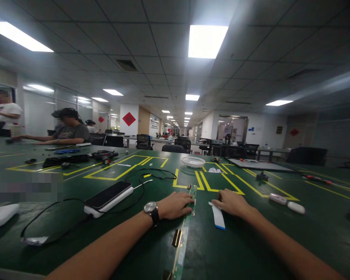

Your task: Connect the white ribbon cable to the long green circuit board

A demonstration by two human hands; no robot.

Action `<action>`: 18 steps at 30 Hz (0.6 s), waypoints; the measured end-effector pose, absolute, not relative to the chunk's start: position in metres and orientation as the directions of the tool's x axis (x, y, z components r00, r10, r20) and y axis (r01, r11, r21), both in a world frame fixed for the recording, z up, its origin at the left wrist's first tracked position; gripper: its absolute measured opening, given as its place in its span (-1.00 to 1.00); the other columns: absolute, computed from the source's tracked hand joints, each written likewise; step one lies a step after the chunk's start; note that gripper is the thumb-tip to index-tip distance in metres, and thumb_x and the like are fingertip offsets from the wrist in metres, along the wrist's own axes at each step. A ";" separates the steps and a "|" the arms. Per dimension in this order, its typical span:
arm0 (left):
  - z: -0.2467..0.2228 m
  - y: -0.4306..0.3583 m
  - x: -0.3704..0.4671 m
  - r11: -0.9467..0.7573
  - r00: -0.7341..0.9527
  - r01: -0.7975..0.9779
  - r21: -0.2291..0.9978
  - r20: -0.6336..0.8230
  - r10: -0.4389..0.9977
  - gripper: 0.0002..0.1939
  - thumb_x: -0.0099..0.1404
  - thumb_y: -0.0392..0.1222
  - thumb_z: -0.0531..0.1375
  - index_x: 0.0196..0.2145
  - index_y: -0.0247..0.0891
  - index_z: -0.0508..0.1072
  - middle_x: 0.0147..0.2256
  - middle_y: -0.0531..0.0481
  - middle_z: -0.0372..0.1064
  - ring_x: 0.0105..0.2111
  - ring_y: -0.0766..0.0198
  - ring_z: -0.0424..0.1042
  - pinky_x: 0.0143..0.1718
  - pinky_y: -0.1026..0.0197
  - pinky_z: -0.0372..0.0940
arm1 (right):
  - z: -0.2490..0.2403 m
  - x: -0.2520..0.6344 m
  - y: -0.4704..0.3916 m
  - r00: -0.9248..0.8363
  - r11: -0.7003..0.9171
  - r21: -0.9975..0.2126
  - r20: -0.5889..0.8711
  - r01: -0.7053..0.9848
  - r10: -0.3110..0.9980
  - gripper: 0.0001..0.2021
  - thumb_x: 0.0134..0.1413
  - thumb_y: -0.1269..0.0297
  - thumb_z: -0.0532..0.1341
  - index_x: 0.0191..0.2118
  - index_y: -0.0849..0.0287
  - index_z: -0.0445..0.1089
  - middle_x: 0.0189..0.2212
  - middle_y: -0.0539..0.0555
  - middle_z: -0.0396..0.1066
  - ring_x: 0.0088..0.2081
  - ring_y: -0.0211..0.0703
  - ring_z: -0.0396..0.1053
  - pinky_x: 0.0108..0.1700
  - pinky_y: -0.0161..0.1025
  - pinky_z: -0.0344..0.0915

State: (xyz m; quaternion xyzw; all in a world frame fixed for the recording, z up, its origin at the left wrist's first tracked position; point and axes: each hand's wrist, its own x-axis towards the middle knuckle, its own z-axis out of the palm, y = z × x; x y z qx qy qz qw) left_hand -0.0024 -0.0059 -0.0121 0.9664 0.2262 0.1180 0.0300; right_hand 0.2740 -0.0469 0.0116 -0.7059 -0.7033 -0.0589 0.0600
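A long, narrow green circuit board [181, 249] runs from the bottom edge of the view away from me along the table. My left hand [176, 205], with a watch on its wrist, grips the far part of the board, its fingers and thumb bent over it. Brown-gold flexible tabs stick out on the board's left side. To the right, my right hand [231, 201] pinches the far end of a flat white ribbon cable [217, 216]. The cable's blue-tipped end points towards me, apart from the board. My right fingertips are partly hidden.
Left of my hands lies a phone [112, 195] on a white power bank, with a black cable [140, 194] looping around. A clear round dish [193, 161] stands ahead. A white and pink bottle [278, 199] lies right. Yellow tape marks the green table; a person sits far left.
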 end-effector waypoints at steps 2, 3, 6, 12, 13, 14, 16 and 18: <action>-0.013 -0.005 -0.002 -0.897 0.868 0.433 0.088 0.226 0.442 -0.57 0.46 -0.01 0.03 0.20 -0.17 0.30 0.25 -0.15 0.19 0.23 -0.03 0.18 0.17 -0.11 0.15 | 0.008 0.271 -0.048 -0.040 0.044 -0.027 0.145 0.999 0.989 -0.58 0.17 -0.06 0.17 -0.19 0.25 0.48 -0.19 0.27 0.46 -0.19 0.09 0.44 -0.24 -0.15 0.31; -0.014 -0.005 -0.002 -0.897 0.867 0.435 0.077 0.234 0.440 -0.57 0.45 0.00 0.04 0.20 -0.16 0.31 0.25 -0.16 0.19 0.23 -0.03 0.17 0.17 -0.12 0.14 | 0.007 0.268 -0.049 -0.079 0.088 -0.051 0.145 0.995 0.986 -0.62 0.16 -0.02 0.18 -0.19 0.24 0.49 -0.20 0.25 0.47 -0.20 0.07 0.44 -0.25 -0.16 0.30; -0.014 -0.005 -0.002 -0.894 0.863 0.442 0.068 0.241 0.445 -0.57 0.45 0.01 0.04 0.20 -0.15 0.30 0.23 -0.15 0.21 0.22 -0.02 0.19 0.16 -0.10 0.16 | 0.010 0.259 -0.050 -0.222 0.241 -0.136 0.141 0.961 0.965 -0.75 0.13 0.12 0.24 -0.18 0.18 0.48 -0.22 0.16 0.47 -0.20 -0.03 0.44 -0.21 -0.22 0.30; -0.014 -0.005 -0.002 -0.896 0.868 0.438 0.071 0.228 0.442 -0.55 0.46 0.01 0.00 0.22 -0.18 0.29 0.22 -0.17 0.23 0.20 -0.04 0.22 0.13 -0.12 0.18 | 0.024 0.271 -0.051 0.005 -0.002 -0.010 0.237 1.000 0.971 -0.66 0.21 0.05 0.15 -0.11 0.23 0.45 -0.13 0.26 0.46 -0.11 0.12 0.42 -0.15 -0.08 0.31; -0.013 -0.005 -0.002 -0.896 0.869 0.438 0.074 0.223 0.442 -0.54 0.47 0.01 0.00 0.22 -0.18 0.28 0.22 -0.18 0.23 0.20 -0.04 0.21 0.13 -0.13 0.18 | 0.024 0.275 -0.051 0.056 -0.061 0.018 0.208 0.998 0.976 -0.62 0.22 0.01 0.13 -0.10 0.24 0.45 -0.13 0.28 0.46 -0.11 0.17 0.43 -0.17 -0.05 0.32; -0.013 -0.005 -0.002 -0.895 0.868 0.439 0.077 0.219 0.445 -0.54 0.47 0.01 -0.01 0.23 -0.18 0.28 0.23 -0.18 0.22 0.20 -0.05 0.21 0.13 -0.14 0.17 | 0.023 0.278 -0.052 0.085 -0.094 0.046 0.172 0.995 0.981 -0.59 0.22 -0.02 0.12 -0.11 0.26 0.45 -0.14 0.30 0.47 -0.12 0.20 0.43 -0.18 -0.03 0.33; -0.012 -0.006 -0.002 -0.893 0.866 0.443 0.084 0.217 0.450 -0.54 0.46 0.01 -0.01 0.23 -0.17 0.28 0.23 -0.17 0.22 0.20 -0.05 0.21 0.13 -0.13 0.16 | 0.018 0.280 -0.053 0.069 -0.080 0.085 0.118 0.993 0.991 -0.60 0.23 0.01 0.11 -0.15 0.28 0.47 -0.16 0.33 0.47 -0.14 0.20 0.44 -0.20 -0.04 0.33; -0.012 -0.006 -0.002 -0.892 0.864 0.442 0.094 0.221 0.452 -0.54 0.46 0.01 0.00 0.22 -0.17 0.28 0.23 -0.17 0.22 0.20 -0.04 0.22 0.13 -0.11 0.16 | 0.013 0.278 -0.053 -0.026 0.018 0.070 0.115 0.997 0.993 -0.66 0.23 0.10 0.11 -0.17 0.28 0.49 -0.18 0.31 0.47 -0.16 0.15 0.45 -0.18 -0.08 0.32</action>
